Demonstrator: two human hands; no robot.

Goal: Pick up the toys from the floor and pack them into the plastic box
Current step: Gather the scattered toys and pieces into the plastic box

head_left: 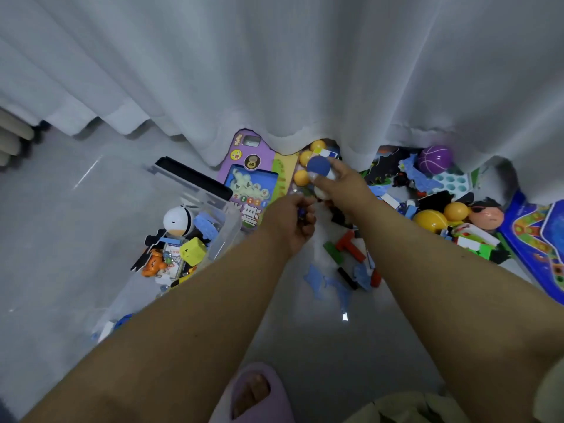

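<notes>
A: Entry — container. What is in the clear plastic box [227, 221]?

B: It stands on the grey floor [61, 239] at left, with a dark lid piece [195, 178] at its far edge. Inside: a white round toy with a black band [178, 221], a yellow block [193, 250], an orange figure [154, 262], a light blue foam piece [207, 225], some printed cards and small bits I cannot identify.

A: Hands?

B: Right hand [338, 184] is clasped around a ball with a blue top and white underside [319, 169], lifted above the pile near the curtain hem [274, 138]. Left hand [294, 221] is curled closed over something small and dark; what it is cannot be told.

A: Toys not in the box?

B: Many. A purple game board [253, 184] lies beside the box, partly under the curtain. Yellow balls [302, 175] sit beside it. Right of the hands: a purple ball [435, 160], a yellow egg [430, 219], red and green blocks [348, 244], blue foam pieces [329, 282], and a blue board [537, 239] at the far right.
</notes>
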